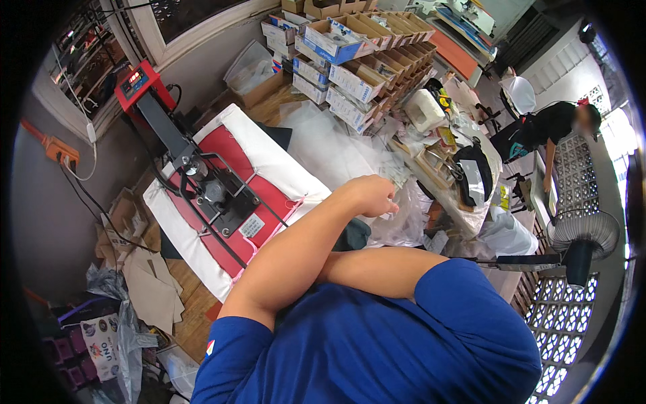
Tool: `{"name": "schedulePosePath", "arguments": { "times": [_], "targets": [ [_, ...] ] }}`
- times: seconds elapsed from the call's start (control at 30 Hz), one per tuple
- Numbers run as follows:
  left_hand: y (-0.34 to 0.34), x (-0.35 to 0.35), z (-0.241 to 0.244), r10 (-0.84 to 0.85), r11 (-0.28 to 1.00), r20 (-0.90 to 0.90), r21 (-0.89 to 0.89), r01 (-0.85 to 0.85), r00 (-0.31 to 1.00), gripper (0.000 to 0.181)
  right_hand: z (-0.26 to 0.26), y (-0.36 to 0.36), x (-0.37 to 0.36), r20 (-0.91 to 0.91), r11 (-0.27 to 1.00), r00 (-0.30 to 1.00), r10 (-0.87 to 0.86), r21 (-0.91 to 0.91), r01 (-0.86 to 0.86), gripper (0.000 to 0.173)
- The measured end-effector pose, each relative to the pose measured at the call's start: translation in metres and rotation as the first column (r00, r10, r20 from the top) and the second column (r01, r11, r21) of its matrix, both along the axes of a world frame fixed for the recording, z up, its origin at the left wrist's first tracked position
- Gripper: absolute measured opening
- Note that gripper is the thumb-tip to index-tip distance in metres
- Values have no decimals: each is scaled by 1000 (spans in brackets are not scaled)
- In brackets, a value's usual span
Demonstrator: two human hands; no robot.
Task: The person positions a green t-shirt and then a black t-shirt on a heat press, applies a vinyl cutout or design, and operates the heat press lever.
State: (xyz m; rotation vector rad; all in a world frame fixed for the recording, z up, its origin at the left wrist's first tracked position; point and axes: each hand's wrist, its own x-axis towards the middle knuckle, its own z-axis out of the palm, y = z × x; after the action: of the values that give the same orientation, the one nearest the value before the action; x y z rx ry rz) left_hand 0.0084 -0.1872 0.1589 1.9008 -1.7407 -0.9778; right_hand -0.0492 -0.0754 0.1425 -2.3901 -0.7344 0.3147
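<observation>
My left hand [377, 196] reaches out past the heat press, its fingers curled; a small pale bit shows under the fingertips, and I cannot tell whether it is held. My right forearm passes beneath the left one, and the right hand is hidden. At the left stands a heat press with a red control box [139, 85], a black metal arm and a red upper plate [227, 146]. White padded fabric [272, 151] is fixed around the plate with pink cord along one edge. Dark green fabric [354, 235] lies below my left hand, beside clear plastic sheets [323, 136].
Stacked cardboard bins [353, 81] stand behind the plastic. To the right are a cluttered table [472, 227], a standing fan [583, 247] and a person [545, 126] working at another table. Brown card pieces [151, 293] lie at the left; an orange extension socket [61, 149] hangs by the wall.
</observation>
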Motion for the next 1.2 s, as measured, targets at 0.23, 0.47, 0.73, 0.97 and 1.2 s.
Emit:
{"name": "schedulePosePath", "arguments": {
  "times": [0.23,0.47,0.73,0.97,1.2],
  "targets": [
    [-12,-4,24,282,950,-45,-124,-286,958,41,6,5,3,16,999,1000,-20,-36,21,23],
    [-16,0,6,-29,995,-193,-100,10,981,45,9,8,5,34,998,999,-5,-64,7,22],
    [-18,-3,-4,-113,994,-33,9,113,993,53,10,11,4,36,994,999,40,-105,-36,23],
    [-21,1,-4,-169,980,13,105,167,986,53,16,6,1,44,993,998,48,-114,-43,23],
    [-18,-6,78,-192,979,219,105,173,957,43,31,-5,-2,108,991,993,44,-132,-29,23]
  ]
}}
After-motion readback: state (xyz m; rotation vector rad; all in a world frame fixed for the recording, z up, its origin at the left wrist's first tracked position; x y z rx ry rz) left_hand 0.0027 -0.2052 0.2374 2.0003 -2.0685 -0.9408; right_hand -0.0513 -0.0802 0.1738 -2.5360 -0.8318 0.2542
